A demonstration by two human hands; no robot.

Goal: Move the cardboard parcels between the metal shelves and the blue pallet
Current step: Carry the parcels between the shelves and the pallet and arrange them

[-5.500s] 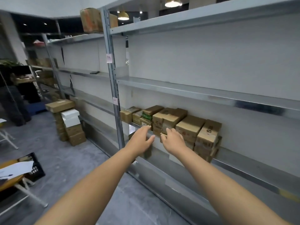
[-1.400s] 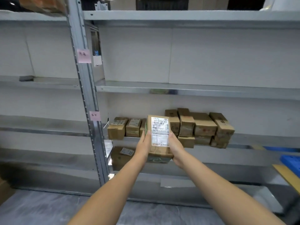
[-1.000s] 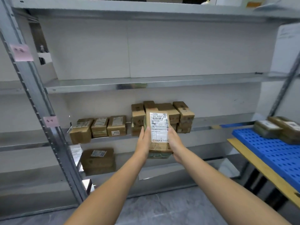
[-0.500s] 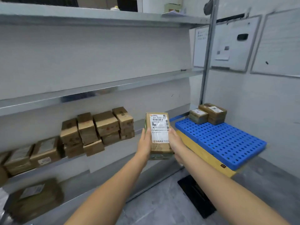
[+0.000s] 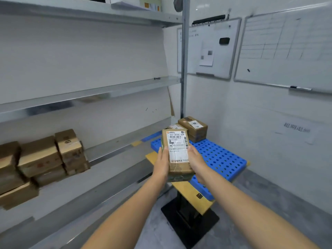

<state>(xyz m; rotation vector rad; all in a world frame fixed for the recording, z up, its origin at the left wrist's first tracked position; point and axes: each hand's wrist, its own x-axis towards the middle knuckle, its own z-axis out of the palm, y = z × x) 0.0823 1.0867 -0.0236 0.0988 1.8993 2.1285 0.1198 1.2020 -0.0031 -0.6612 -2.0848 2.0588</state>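
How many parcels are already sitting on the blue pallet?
2. A taller parcel at the far corner of the blue pallet; a lower parcel left of it, partly behind the held parcel, which may hide more.

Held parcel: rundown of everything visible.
The parcel is a brown cardboard box with a white shipping label over most of its top face; barcode and "507 N705 A68" readable. A greenish edge shows along its left and near sides. It is label-up, tilted towards the camera, gripped at its sides by the left hand and right hand, in front of the blue pallet.
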